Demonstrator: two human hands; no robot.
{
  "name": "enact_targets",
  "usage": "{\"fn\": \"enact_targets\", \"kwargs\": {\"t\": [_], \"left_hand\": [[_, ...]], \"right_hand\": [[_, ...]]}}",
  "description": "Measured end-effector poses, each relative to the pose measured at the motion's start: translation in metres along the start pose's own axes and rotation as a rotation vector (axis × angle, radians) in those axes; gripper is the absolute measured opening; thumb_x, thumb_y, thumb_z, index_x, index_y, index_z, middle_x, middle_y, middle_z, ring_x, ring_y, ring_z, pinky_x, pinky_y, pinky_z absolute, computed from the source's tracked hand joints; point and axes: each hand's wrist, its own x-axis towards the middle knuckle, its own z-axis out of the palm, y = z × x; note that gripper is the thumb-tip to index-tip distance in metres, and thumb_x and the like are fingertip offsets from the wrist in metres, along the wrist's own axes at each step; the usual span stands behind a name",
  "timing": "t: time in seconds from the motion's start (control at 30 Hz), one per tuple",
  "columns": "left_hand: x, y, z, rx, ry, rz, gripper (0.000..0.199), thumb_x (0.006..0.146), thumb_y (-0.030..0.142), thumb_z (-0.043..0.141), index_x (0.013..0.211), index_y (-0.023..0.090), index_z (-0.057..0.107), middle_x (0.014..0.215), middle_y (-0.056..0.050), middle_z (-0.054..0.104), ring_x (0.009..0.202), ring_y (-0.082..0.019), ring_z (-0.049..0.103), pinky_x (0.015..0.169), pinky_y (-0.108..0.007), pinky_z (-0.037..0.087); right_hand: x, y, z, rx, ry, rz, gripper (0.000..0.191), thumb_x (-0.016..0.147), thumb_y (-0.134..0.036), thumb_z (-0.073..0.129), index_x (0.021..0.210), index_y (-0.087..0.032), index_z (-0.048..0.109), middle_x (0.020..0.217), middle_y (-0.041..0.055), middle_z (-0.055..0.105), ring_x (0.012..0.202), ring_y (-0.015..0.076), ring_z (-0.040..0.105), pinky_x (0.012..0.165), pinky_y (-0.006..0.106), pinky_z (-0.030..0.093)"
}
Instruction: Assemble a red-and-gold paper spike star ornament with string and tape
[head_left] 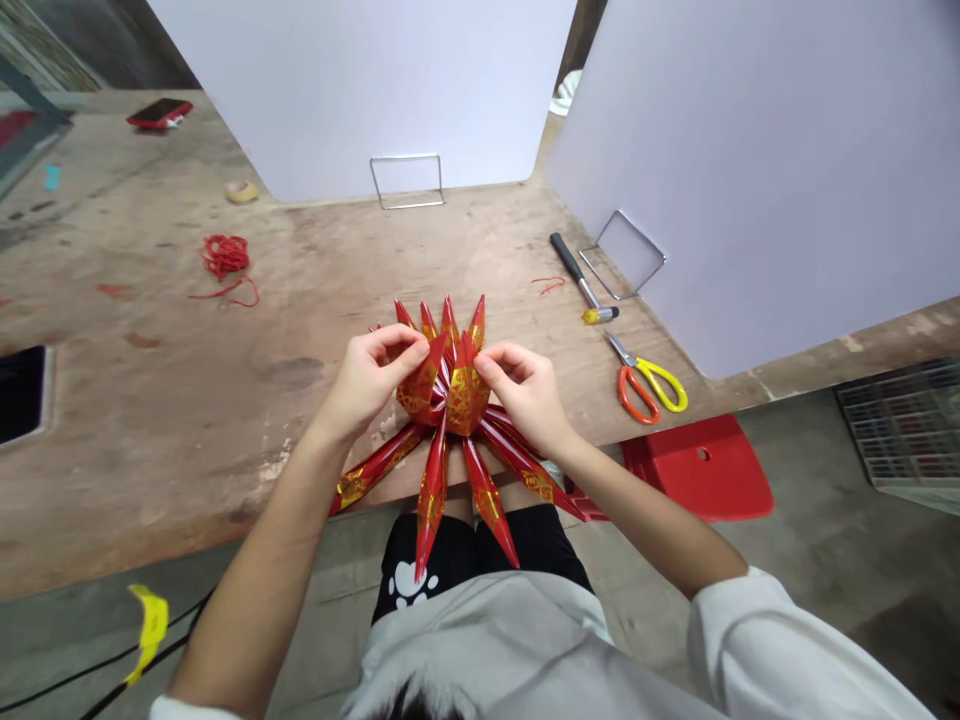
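Observation:
A red and gold folded-paper ornament [469, 400] with long pointed petals sits at the table's front edge. Several of its petals stick out over the edge above my lap, and shorter tips stand up at the back. My left hand [382, 365] pinches a standing petal on the left side of the ornament between thumb and fingers. On the other side, my right hand [521, 385] pinches the tip of another upright petal. The fingers of both hands are closed, and the ornament's middle shows between them.
On the wooden table [337, 270] lie scissors [645, 380], a hammer [585, 280], red cord [225, 257], a tape roll [241, 191] and a red-cased phone [160, 113]. White panels [375, 90] on wire stands rise behind. A red stool [697, 470] stands at right.

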Motion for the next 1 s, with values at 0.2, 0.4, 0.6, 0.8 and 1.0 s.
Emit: {"fn": "enact_targets", "kwargs": {"t": [0.2, 0.4, 0.6, 0.8, 1.0], "left_hand": [[-0.004, 0.0, 0.0, 0.082, 0.072, 0.031, 0.026, 0.075, 0.042, 0.066, 0.069, 0.017, 0.061, 0.062, 0.0, 0.058, 0.052, -0.01, 0.049, 0.046, -0.021, 0.04], [-0.005, 0.006, 0.012, 0.162, 0.104, 0.109, 0.027, 0.08, 0.038, 0.06, 0.064, 0.017, 0.06, 0.058, 0.001, 0.056, 0.053, -0.01, 0.047, 0.05, -0.022, 0.038], [0.002, -0.004, 0.022, 0.165, 0.184, 0.143, 0.029, 0.084, 0.039, 0.055, 0.064, 0.018, 0.052, 0.056, 0.003, 0.045, 0.052, -0.01, 0.04, 0.05, -0.022, 0.033], [0.01, 0.001, 0.019, 0.239, 0.083, 0.18, 0.03, 0.088, 0.042, 0.049, 0.072, 0.018, 0.058, 0.062, 0.002, 0.052, 0.057, -0.011, 0.045, 0.054, -0.023, 0.035], [0.024, 0.013, 0.019, 0.308, 0.072, 0.241, 0.028, 0.085, 0.037, 0.052, 0.066, 0.018, 0.058, 0.057, 0.003, 0.05, 0.054, -0.011, 0.044, 0.053, -0.023, 0.035]], "right_hand": [[0.007, 0.0, 0.005, 0.021, 0.026, 0.03, 0.027, 0.08, -0.043, 0.064, 0.071, -0.017, 0.061, 0.068, -0.0002, 0.061, 0.064, 0.0122, 0.055, 0.062, 0.025, 0.047], [0.009, -0.001, 0.011, 0.034, 0.017, 0.031, 0.025, 0.08, -0.04, 0.064, 0.071, -0.016, 0.062, 0.068, 0.0002, 0.062, 0.063, 0.012, 0.055, 0.061, 0.025, 0.045], [0.013, 0.004, 0.01, 0.016, 0.054, 0.024, 0.024, 0.079, -0.039, 0.065, 0.072, -0.016, 0.063, 0.068, 0.0008, 0.063, 0.062, 0.0125, 0.056, 0.06, 0.025, 0.045], [0.018, 0.006, 0.008, 0.034, 0.063, -0.003, 0.026, 0.078, -0.042, 0.065, 0.071, -0.017, 0.063, 0.068, 0.0004, 0.063, 0.063, 0.0124, 0.056, 0.06, 0.026, 0.046], [0.023, 0.002, 0.005, 0.001, 0.004, -0.017, 0.029, 0.078, -0.044, 0.066, 0.07, -0.017, 0.063, 0.066, 0.0, 0.063, 0.061, 0.0122, 0.055, 0.059, 0.026, 0.045]]}}
